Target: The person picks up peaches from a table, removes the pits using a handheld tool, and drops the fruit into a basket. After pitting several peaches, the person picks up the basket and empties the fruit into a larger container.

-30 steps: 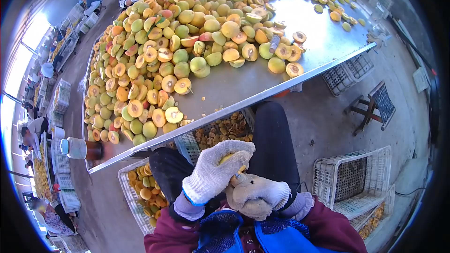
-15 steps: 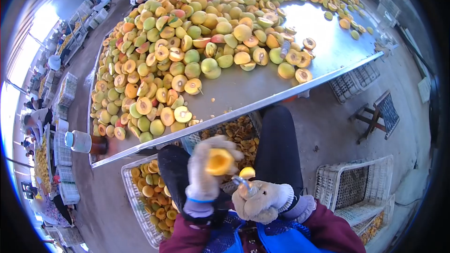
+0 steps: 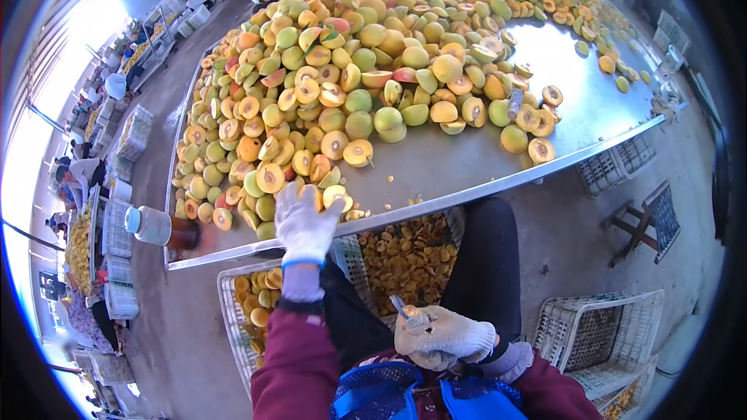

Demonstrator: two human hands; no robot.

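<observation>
My left hand [image 3: 307, 222], in a whitish glove, reaches over the near table edge with fingers spread. Its fingertips are against the peach halves [image 3: 270, 178] at the front of a large heap, beside a cut half [image 3: 336, 196]. Whether it grips any fruit is not visible, but the fingers look apart. In my lap, my right hand [image 3: 447, 336], also gloved, is closed around a small pitting tool [image 3: 400, 307] with a curved metal tip pointing up. Most of its handle is hidden by the glove.
The metal table [image 3: 436, 179] has a raised rim. Between my legs stands a crate [image 3: 352, 264] of brownish fruit scraps; left of it, a crate [image 3: 231, 303] of peach halves. A jar [image 3: 156, 227] sits at the table's left corner. A stool [image 3: 654, 222] and stacked crates [image 3: 599, 330] stand right.
My left hand has moved up and forward from my lap to the heap; the hollowed peach half it held is gone from it. The yellow piece near the tool no longer shows.
</observation>
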